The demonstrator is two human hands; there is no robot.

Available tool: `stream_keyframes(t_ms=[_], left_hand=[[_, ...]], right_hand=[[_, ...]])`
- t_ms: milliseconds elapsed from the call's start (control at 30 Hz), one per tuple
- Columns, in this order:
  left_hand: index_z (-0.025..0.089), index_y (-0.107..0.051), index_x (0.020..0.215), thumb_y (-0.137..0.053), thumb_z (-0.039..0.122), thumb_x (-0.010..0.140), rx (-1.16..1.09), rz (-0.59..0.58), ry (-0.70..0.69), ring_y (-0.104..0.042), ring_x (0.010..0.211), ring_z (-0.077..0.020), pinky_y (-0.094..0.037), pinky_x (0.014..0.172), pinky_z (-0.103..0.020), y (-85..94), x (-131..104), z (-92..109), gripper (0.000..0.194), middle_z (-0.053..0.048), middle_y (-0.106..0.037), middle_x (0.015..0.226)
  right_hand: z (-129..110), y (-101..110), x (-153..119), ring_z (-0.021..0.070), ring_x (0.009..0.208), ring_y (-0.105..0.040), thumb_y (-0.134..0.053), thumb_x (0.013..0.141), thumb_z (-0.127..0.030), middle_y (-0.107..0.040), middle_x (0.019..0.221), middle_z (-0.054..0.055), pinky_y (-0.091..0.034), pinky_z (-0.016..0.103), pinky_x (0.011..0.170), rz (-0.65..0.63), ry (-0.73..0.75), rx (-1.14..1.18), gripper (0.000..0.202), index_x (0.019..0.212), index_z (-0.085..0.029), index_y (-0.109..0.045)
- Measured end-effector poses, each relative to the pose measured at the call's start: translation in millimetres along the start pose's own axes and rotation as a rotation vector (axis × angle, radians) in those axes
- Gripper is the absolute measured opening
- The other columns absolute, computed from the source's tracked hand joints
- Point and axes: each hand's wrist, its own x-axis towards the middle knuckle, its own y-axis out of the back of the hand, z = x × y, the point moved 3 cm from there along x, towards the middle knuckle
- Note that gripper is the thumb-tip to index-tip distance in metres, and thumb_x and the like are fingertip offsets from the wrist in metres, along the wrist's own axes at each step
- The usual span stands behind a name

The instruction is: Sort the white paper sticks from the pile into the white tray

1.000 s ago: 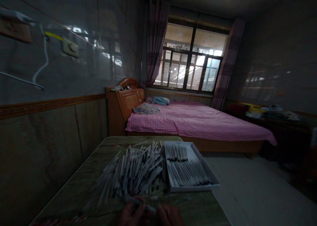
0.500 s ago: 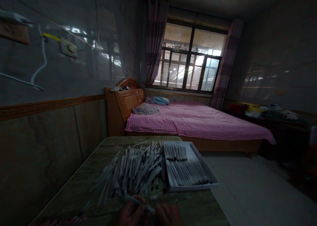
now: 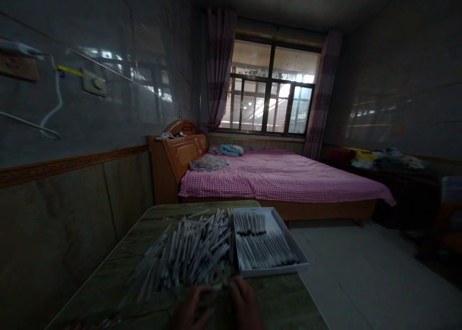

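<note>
My left hand (image 3: pixel 195 307) is at the near edge of the loose pile, its fingers curled. Beside it my right hand (image 3: pixel 245 302) has its fingers pressed together, just below the shallow white box. Both are dim and blurred, so what they hold, if anything, cannot be made out. A small pale thing (image 3: pixel 217 286) shows between the fingertips. Ahead lies a heap of slim whitish pen-like sticks (image 3: pixel 197 248), pointing many ways. To its right, the white box (image 3: pixel 274 271) holds similar sticks with dark ends, laid side by side in two rows.
All this rests on a greenish marbled table (image 3: pixel 277 298). Beyond it stands a bed with a pink checked sheet (image 3: pixel 288 178) and a wooden headboard (image 3: pixel 180 154). A tiled wall with a socket and a cable (image 3: pixel 56 108) runs along the left.
The pale stick that lay across my left fingers toward my right hand no longer shows there. My hands have shifted slightly up and stand a little apart. The whole view has turned slightly.
</note>
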Motion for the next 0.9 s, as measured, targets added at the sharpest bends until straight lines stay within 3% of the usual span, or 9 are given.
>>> stream_keyframes(t_ms=[133, 267, 333, 433, 500, 600, 700, 800, 900], left_hand=[[0.025, -0.071, 0.116, -0.052, 0.009, 0.074, 0.584, -0.121, -0.166, -0.064, 0.122, -0.0245, -0.046, 0.106, -0.037, -11.8, 10, 29, 0.049, -0.009, -0.073, 0.127], [0.02, -0.071, 0.121, -0.038, -0.003, 0.076, 0.903, -0.228, -0.211, -0.063, 0.122, -0.0249, -0.044, 0.107, -0.039, -27.4, 24, 54, 0.059, -0.012, -0.073, 0.128], [0.016, -0.073, 0.117, -0.035, -0.006, 0.076, 1.021, -0.258, -0.195, -0.065, 0.118, -0.0267, -0.046, 0.103, -0.039, -33.0, 29, 54, 0.06, -0.014, -0.074, 0.125], [0.018, -0.075, 0.113, -0.034, -0.006, 0.076, 1.043, -0.214, -0.197, -0.066, 0.116, -0.0276, -0.047, 0.101, -0.04, -33.8, 31, 43, 0.06, -0.014, -0.076, 0.121], [0.021, -0.073, 0.118, -0.038, -0.003, 0.076, 0.882, -0.18, -0.219, -0.066, 0.117, -0.0255, -0.046, 0.104, -0.038, -28.1, 29, 29, 0.059, -0.012, -0.076, 0.122], [0.027, -0.074, 0.116, -0.047, 0.015, 0.084, 0.424, -0.079, -0.206, -0.067, 0.116, -0.0237, -0.048, 0.102, -0.034, -7.6, 25, 10, 0.043, -0.009, -0.075, 0.123], [0.024, -0.077, 0.099, -0.067, 0.038, 0.079, -0.046, 0.034, -0.011, -0.073, 0.096, -0.0259, -0.058, 0.081, -0.033, 18.3, 21, -8, 0.028, -0.008, -0.08, 0.105], [0.021, -0.076, 0.089, -0.089, 0.045, 0.053, -0.475, 0.205, 0.175, -0.074, 0.073, -0.0232, -0.058, 0.063, -0.029, 41.0, 19, -17, 0.045, -0.005, -0.08, 0.082], [0.02, -0.074, 0.08, -0.095, 0.027, 0.043, -0.811, 0.319, 0.304, -0.076, 0.076, -0.0238, -0.061, 0.067, -0.028, 55.2, 20, -22, 0.043, -0.003, -0.081, 0.081]], right_hand=[[-9, 10, 13, 0.0193, 0.072, -0.066, -0.035, 0.098, -0.07, -0.068, 0.072, 0.003, -0.053, 0.027, 0.065, 0.102, 0.004, 0.104, 0.06, 0.08, -0.023, -0.069], [-7, 7, 12, 0.0199, 0.07, -0.066, -0.037, 0.095, -0.074, -0.066, 0.072, 0.003, -0.053, 0.028, 0.062, 0.134, -0.027, 0.146, 0.061, 0.082, -0.024, -0.068], [-4, 5, 12, 0.0198, 0.069, -0.066, -0.037, 0.096, -0.074, -0.066, 0.073, 0.003, -0.053, 0.027, 0.061, 0.135, -0.02, 0.148, 0.059, 0.085, -0.025, -0.068], [-1, 5, 12, 0.0204, 0.072, -0.067, -0.041, 0.095, -0.073, -0.069, 0.076, 0.003, -0.055, 0.028, 0.064, 0.117, 0.02, 0.138, 0.056, 0.086, -0.025, -0.068], [0, 5, 11, 0.0214, 0.077, -0.069, -0.043, 0.095, -0.073, -0.071, 0.08, 0.004, -0.056, 0.03, 0.07, 0.12, 0.032, 0.127, 0.055, 0.086, -0.025, -0.069], [1, 2, 2, 0.0227, 0.086, -0.071, -0.043, 0.096, -0.069, -0.074, 0.087, 0.006, -0.056, 0.032, 0.079, 0.126, -0.012, 0.117, 0.052, 0.091, -0.025, -0.07], [0, -2, -9, 0.0237, 0.1, -0.071, -0.046, 0.099, -0.059, -0.076, 0.105, 0.008, -0.054, 0.033, 0.089, 0.078, -0.064, 0.088, 0.044, 0.11, -0.025, -0.07], [-6, -5, -14, 0.0237, 0.106, -0.07, -0.05, 0.098, -0.042, -0.075, 0.115, 0.008, -0.052, 0.03, 0.092, -0.143, -0.006, 0.022, 0.036, 0.126, -0.026, -0.067], [-8, -10, -13, 0.0233, 0.098, -0.074, -0.054, 0.091, -0.027, -0.078, 0.109, 0.006, -0.054, 0.027, 0.086, -0.397, 0.039, -0.065, 0.041, 0.13, -0.027, -0.066]])
